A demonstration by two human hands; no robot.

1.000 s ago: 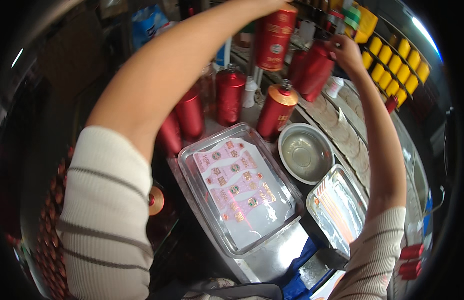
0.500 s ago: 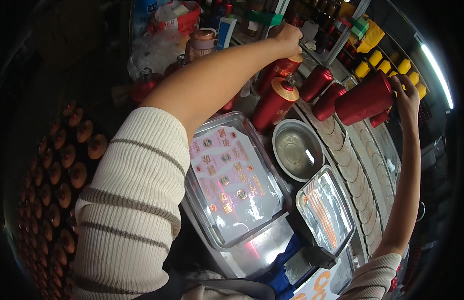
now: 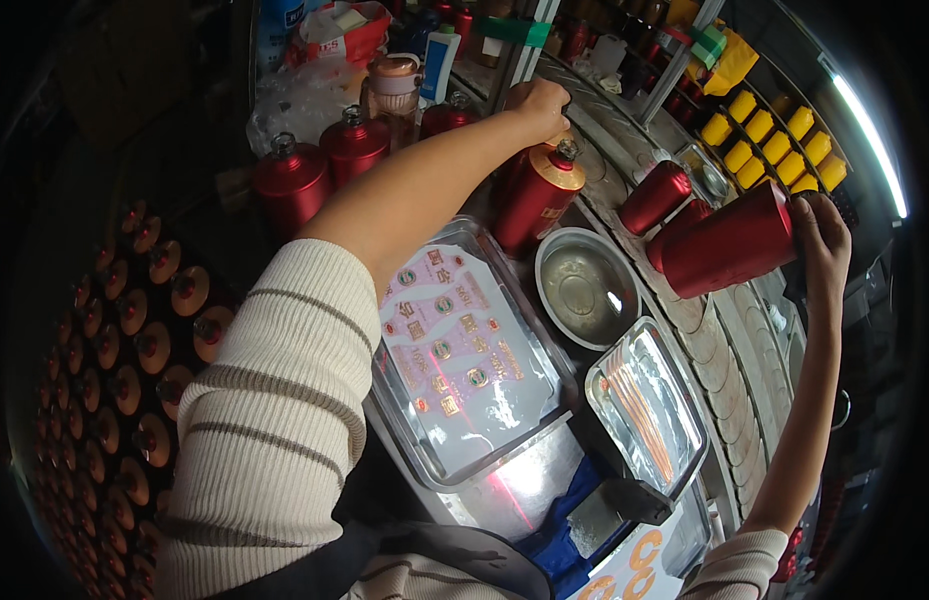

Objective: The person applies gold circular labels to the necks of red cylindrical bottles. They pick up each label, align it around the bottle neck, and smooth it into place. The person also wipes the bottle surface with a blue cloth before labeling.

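Observation:
My left hand (image 3: 537, 108) is closed around the top of a red bottle with a gold shoulder, mostly hidden behind my hand, forearm and the bottle in front. That front red bottle (image 3: 532, 208) stands upright beside it, with a gold shoulder and an uncapped glass neck. At the right, my right hand (image 3: 824, 240) grips one end of a plain red bottle (image 3: 729, 245), held tilted over the conveyor (image 3: 709, 350). My fingers hide the gripped end. A clear tray (image 3: 439, 478) below my left forearm has a sheet of pink and gold decals in it.
A metal bowl (image 3: 584, 290) and a small steel tray (image 3: 696, 415) with thin orange strips lie beside the decal tray. Red bottles (image 3: 656, 195) are on the conveyor; others (image 3: 294, 180) stand back left. Gold-topped bottles (image 3: 134, 350) crowd the far left. A dark block (image 3: 634, 500) sits on blue cloth.
My left hand has come left and nearer with its bottle, close behind the front one. The bottle in my right hand has shifted slightly right and down. The view has also shifted a little.

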